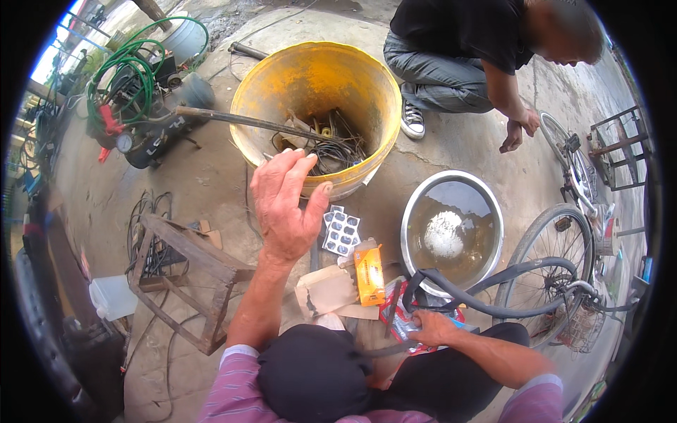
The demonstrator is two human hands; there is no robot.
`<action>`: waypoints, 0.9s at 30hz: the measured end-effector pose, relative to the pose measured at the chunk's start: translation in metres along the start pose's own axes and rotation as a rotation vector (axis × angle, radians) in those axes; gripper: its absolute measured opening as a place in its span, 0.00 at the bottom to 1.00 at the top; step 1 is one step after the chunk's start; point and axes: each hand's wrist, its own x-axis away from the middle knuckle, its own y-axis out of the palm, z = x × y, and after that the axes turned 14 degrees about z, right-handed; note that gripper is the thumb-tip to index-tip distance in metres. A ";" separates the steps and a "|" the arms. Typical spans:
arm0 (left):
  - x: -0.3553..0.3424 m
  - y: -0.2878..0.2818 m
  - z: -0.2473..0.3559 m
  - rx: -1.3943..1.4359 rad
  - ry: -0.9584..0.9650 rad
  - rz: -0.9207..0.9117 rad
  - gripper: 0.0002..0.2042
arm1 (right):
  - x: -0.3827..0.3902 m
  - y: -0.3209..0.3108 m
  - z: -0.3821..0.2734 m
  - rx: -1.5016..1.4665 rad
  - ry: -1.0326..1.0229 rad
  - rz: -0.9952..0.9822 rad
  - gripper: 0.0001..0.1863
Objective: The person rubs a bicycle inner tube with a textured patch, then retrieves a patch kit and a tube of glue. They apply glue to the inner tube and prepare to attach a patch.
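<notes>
My left hand (285,204) is raised at the near rim of the yellow bucket (375,92), fingers loosely bent and thumb apart; whether it touches the rim I cannot tell. Inside the bucket lie cables (331,155) and a long metal bar (218,115) leans out. My right hand (434,330) is low right, closed on a dark rubber strip over a red-and-white package (395,310). A black inner tube (518,268) loops beside it from the bicycle wheel (536,240). An orange box (369,275), torn cardboard (324,289) and patch sheets (342,233) lie between my hands.
A steel basin of water (407,236) sits right of centre. A co-worker (462,35) crouches behind it near a bicycle (578,169) and metal frame (620,151). On the left are a compressor (144,141) with green hose (130,60), a wooden stool (197,268) and a plastic container (109,296).
</notes>
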 end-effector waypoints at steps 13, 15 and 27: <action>0.100 -0.055 0.028 -0.046 -0.022 -0.153 0.12 | -0.006 -0.032 -0.047 -0.439 -0.097 0.042 0.32; 0.103 -0.059 0.029 -0.026 -0.003 -0.155 0.13 | -0.004 -0.035 -0.053 -0.458 -0.117 0.025 0.31; 0.111 -0.065 0.041 -0.031 0.042 -0.211 0.14 | 0.024 -0.159 -0.142 -0.691 -0.592 0.557 0.21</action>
